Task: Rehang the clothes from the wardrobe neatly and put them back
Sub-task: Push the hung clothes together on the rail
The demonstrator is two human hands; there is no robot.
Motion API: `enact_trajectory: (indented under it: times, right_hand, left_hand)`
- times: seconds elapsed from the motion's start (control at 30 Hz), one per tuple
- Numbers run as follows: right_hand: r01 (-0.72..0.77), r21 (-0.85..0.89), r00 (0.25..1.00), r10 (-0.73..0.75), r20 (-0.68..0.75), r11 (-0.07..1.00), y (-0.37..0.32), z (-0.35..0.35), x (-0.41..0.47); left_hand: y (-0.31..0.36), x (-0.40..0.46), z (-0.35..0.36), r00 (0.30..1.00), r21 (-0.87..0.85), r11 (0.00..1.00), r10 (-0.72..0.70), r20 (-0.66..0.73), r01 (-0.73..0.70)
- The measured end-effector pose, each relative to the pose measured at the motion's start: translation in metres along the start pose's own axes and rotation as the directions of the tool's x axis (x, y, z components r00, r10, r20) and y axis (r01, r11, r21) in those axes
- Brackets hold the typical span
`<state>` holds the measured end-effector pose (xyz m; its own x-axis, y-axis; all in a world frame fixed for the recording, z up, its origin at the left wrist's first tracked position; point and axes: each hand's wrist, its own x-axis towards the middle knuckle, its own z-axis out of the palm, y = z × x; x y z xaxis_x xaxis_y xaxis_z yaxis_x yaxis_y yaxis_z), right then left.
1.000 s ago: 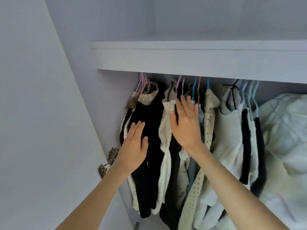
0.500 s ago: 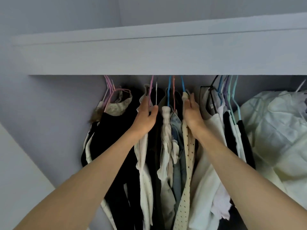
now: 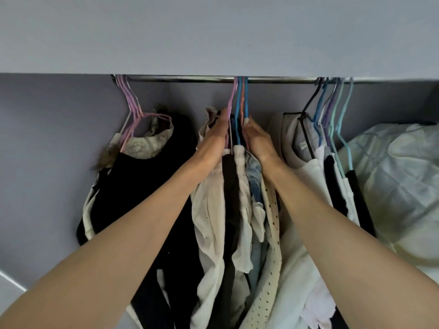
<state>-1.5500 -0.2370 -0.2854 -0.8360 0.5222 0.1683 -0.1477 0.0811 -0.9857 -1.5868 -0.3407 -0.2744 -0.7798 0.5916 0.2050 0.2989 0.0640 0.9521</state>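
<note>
Our left hand (image 3: 215,136) and right hand (image 3: 257,138) grasp the middle bunch of hangers (image 3: 240,108) from both sides, just below the metal rail (image 3: 190,79). The clothes (image 3: 240,198) hang directly under our grip.

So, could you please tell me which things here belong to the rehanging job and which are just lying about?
In the job: left hand and right hand gripping the middle hangers; their clothes; rail.

Just there: left clothes group; right clothes group; bundled bedding.
</note>
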Motion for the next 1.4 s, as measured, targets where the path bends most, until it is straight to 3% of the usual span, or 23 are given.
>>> enact_trajectory:
  times: [0.1, 0.3, 0.4, 0.47, 0.53, 0.6, 0.63, 0.7, 0.77, 0.83, 0.9, 1.0, 1.07, 1.4]
  right_hand:
    - [-0.013, -0.007, 1.0, 0.013, 0.025, 1.0, 0.002, -0.004, -0.003]
    - [0.016, -0.234, 0.995, 0.008, 0.104, 0.972, -0.013, -0.013, -0.026]
    - [0.072, -0.421, 0.995, -0.037, 0.091, 0.904, -0.026, -0.027, -0.047]
    - [0.174, -0.611, 0.985, -0.145, 0.097, 0.772, -0.03, -0.04, -0.068]
    - [0.267, -0.821, 0.936, -0.339, 0.096, 0.505, -0.027, -0.059, -0.091]
    - [0.237, -0.93, 0.878, -0.472, 0.082, 0.279, -0.024, -0.081, -0.11]
    - [0.192, -0.946, 0.875, -0.481, 0.044, 0.262, -0.024, -0.092, -0.117]
    - [0.092, -0.912, 0.913, -0.4, -0.084, 0.4, -0.021, -0.112, -0.124]
    - [-0.032, -0.754, 0.961, -0.186, -0.202, 0.656, -0.02, -0.126, -0.128]
    - [-0.101, -0.532, 0.982, -0.001, -0.189, 0.841, -0.015, -0.135, -0.132]
    - [-0.097, -0.322, 0.986, 0.048, -0.159, 0.942, -0.006, -0.14, -0.138]
    - [-0.099, -0.086, 0.986, 0.086, -0.144, 0.991, 0.003, -0.143, -0.142]
    - [-0.092, -0.026, 0.986, 0.088, -0.144, 0.995, 0.005, -0.146, -0.141]
    - [-0.071, 0.022, 0.98, 0.074, -0.183, 0.997, 0.015, -0.177, -0.137]
  left_hand:
    - [-0.001, -0.004, 0.004, 0.997, 0.069, 0.995, 0.074, 0.011, -0.075]
    - [0.002, -0.012, -0.002, 0.998, 0.367, 0.929, 0.067, -0.019, -0.056]
    - [0.01, -0.027, -0.001, 0.988, 0.47, 0.873, 0.153, -0.007, -0.132]
    - [0.016, -0.044, 0.007, 0.978, 0.501, 0.846, 0.21, 0.003, -0.183]
    - [0.018, -0.059, 0.019, 0.954, 0.574, 0.779, 0.299, 0.013, -0.252]
    - [0.023, -0.071, 0.036, 0.9, 0.644, 0.675, 0.433, 0.048, -0.359]
    - [0.027, -0.075, 0.045, 0.883, 0.646, 0.652, 0.463, 0.076, -0.397]
    - [0.038, -0.084, 0.067, 0.899, 0.56, 0.715, 0.413, 0.144, -0.418]
    - [0.049, -0.089, 0.088, 0.947, 0.442, 0.838, 0.269, 0.176, -0.32]
    - [0.056, -0.087, 0.107, 0.978, 0.399, 0.897, 0.138, 0.158, -0.191]
    - [0.055, -0.078, 0.122, 0.99, 0.382, 0.919, 0.042, 0.136, -0.092]
    - [0.049, -0.071, 0.143, 0.99, 0.367, 0.928, 0.01, 0.14, -0.061]
    - [0.046, -0.071, 0.155, 0.994, 0.343, 0.938, 0.016, 0.113, -0.054]
    - [0.042, -0.063, 0.189, 0.986, 0.291, 0.953, 0.035, 0.164, -0.082]
